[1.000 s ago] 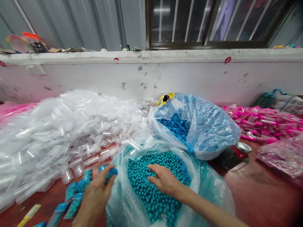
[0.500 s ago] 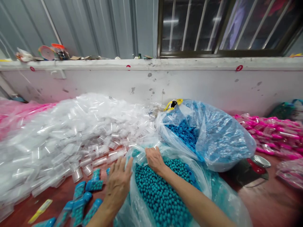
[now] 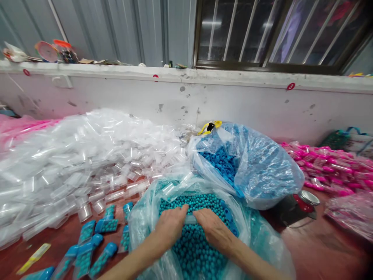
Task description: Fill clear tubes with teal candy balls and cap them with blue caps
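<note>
A bag of teal beads [image 3: 195, 249] stands open in front of me, its clear plastic rim folded outward. My left hand [image 3: 170, 225] and my right hand [image 3: 212, 227] meet low over the beads, fingers closed. Between them they grip a small clear plastic container [image 3: 190, 219], mostly hidden by the fingers. Some blue pieces [image 3: 230, 217] lie at the right side of the beads. To the left, several filled containers with blue caps [image 3: 87, 231] rest on the red table.
A heap of clear plastic containers [image 3: 87, 155] spreads across the left. Behind the beads sits a bag of blue parts [image 3: 218, 159]. A red jar with a silver lid [image 3: 307, 200] and pink items [image 3: 335, 165] are at the right. A yellow tool [image 3: 33, 258] lies front left.
My left hand has moved right over the beads, and my right hand has drawn back toward me from the bag's far rim. Both now close on a clear container. The view has shifted slightly.
</note>
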Demonstrator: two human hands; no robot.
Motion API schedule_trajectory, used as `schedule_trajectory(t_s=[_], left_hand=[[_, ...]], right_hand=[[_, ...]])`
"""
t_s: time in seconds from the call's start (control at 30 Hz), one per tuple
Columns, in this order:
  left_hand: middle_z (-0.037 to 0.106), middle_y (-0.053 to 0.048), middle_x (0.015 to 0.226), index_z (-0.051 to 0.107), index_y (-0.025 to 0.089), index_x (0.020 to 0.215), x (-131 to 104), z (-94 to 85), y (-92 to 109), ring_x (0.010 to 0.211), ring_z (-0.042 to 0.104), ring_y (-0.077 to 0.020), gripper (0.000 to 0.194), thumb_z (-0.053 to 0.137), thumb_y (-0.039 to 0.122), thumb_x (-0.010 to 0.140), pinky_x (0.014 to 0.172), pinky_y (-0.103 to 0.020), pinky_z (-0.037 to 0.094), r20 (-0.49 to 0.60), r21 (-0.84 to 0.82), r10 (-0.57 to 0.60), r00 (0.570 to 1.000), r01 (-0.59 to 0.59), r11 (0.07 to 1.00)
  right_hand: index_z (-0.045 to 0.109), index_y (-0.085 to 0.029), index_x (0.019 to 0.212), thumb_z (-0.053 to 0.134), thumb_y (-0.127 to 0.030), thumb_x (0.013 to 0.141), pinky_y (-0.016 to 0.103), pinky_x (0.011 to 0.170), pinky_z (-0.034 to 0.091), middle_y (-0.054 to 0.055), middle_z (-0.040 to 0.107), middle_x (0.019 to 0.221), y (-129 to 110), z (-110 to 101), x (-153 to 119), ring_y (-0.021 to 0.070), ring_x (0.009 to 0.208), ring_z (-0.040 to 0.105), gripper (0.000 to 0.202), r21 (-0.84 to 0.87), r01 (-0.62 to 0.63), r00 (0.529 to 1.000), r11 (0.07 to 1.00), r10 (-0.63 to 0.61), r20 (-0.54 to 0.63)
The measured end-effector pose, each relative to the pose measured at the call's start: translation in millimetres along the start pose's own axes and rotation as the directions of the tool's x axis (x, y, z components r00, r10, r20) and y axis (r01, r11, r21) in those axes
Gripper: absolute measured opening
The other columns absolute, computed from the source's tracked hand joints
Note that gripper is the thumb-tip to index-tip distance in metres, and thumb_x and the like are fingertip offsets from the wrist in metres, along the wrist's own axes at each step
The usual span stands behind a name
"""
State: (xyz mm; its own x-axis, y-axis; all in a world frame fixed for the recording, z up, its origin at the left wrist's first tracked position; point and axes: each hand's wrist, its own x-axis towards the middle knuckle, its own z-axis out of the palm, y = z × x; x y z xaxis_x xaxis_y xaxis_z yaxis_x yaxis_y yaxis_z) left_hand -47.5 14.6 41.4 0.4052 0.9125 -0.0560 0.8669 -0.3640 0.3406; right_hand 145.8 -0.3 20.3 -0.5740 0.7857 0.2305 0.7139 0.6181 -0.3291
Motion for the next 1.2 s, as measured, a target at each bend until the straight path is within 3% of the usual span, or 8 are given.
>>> schedule_trajectory(t_s=[0.17,0.3,0.37,0.53,0.7,0.9,1.07,1.2], left_hand=[[0.054,0.004,0.063,0.049,0.019,0.107,7,-6.2,-25,0.061,0.053,-0.0162,0.042,0.054,0.023,0.065,0.057,-0.024,0.038,0.064,-0.369,-0.042,0.997,0.062,0.927],[0.055,-0.009,0.109,0.041,0.018,0.121,12,-1.0,-11,0.102,0.049,-0.0236,0.06,0.056,0.021,0.063,0.085,-0.034,0.037,-0.146,-0.407,0.025,0.989,-0.083,0.909],[0.054,-0.01,0.111,0.046,0.018,0.115,15,-0.5,-1,0.104,0.048,-0.0233,0.049,0.053,0.021,0.067,0.088,-0.036,0.035,-0.235,-0.435,0.037,0.971,-0.139,0.889],[0.054,0.003,0.061,0.051,0.017,0.087,19,-3.7,7,0.051,0.052,-0.0106,0.017,0.044,0.026,0.074,0.047,-0.02,0.039,0.085,-0.772,0.086,0.993,0.011,0.635],[0.045,0.007,0.05,0.05,0.018,0.083,15,-1.5,2,0.039,0.045,-0.0081,0.022,0.043,0.038,0.077,0.039,-0.017,0.033,0.089,-0.837,0.036,0.995,0.055,0.544],[0.046,0.006,0.049,0.056,0.019,0.092,4,-12.2,-28,0.046,0.046,-0.011,0.027,0.044,0.038,0.079,0.047,-0.02,0.035,-0.136,-0.684,-0.091,0.987,-0.027,0.729],[0.063,-0.002,0.087,0.054,0.023,0.11,4,-7.6,-24,0.08,0.056,-0.0176,0.036,0.049,0.029,0.075,0.074,-0.027,0.041,-0.131,-0.445,0.024,0.991,-0.081,0.892],[0.061,-0.007,0.098,0.055,0.02,0.107,23,-11.6,-21,0.091,0.055,-0.0188,0.033,0.031,0.026,0.085,0.081,-0.029,0.04,-0.251,-0.2,-0.076,0.965,0.025,0.98]], right_hand=[[0.05,-0.02,0.082,0.035,-0.016,0.086,0.023,0.064,0.038,-0.002,0.055,0.074,11,-19,-2,0.0129,0.069,0.051,0.016,0.369,-0.217,0.974,0.904,0.228,0.015],[0.046,-0.02,0.073,0.04,-0.018,0.083,0.02,0.056,0.037,-0.005,0.048,0.06,4,-18,14,0.0106,0.057,0.048,0.011,0.532,-0.277,0.958,0.8,0.272,0.09],[0.047,-0.019,0.075,0.042,-0.017,0.081,0.019,0.055,0.038,-0.006,0.048,0.059,3,-13,19,0.0101,0.056,0.05,0.008,0.609,-0.297,0.952,0.735,0.278,0.129],[0.05,-0.018,0.076,0.044,-0.016,0.076,0.018,0.05,0.037,-0.006,0.049,0.058,6,-12,20,0.0095,0.052,0.052,0.006,0.701,-0.377,0.926,0.606,0.225,0.304],[0.052,-0.018,0.07,0.045,-0.016,0.074,0.017,0.046,0.035,-0.007,0.048,0.055,4,-28,20,0.0078,0.046,0.049,0.008,0.684,-0.41,0.908,0.604,0.198,0.369],[0.054,-0.017,0.077,0.041,-0.014,0.074,0.018,0.044,0.036,-0.006,0.052,0.055,15,-24,0,0.0085,0.043,0.049,0.014,0.65,-0.476,0.872,0.593,0.221,0.436],[0.052,-0.02,0.112,0.053,-0.026,0.077,0.027,0.074,0.044,0.003,0.062,0.095,4,-17,7,0.0151,0.075,0.058,0.035,0.451,-0.267,0.962,0.852,0.207,0.177],[0.059,-0.021,0.104,0.048,-0.027,0.083,0.027,0.083,0.041,0.003,0.064,0.1,1,-26,53,0.017,0.091,0.057,0.025,0.29,-0.146,0.989,0.946,0.142,0.035]])
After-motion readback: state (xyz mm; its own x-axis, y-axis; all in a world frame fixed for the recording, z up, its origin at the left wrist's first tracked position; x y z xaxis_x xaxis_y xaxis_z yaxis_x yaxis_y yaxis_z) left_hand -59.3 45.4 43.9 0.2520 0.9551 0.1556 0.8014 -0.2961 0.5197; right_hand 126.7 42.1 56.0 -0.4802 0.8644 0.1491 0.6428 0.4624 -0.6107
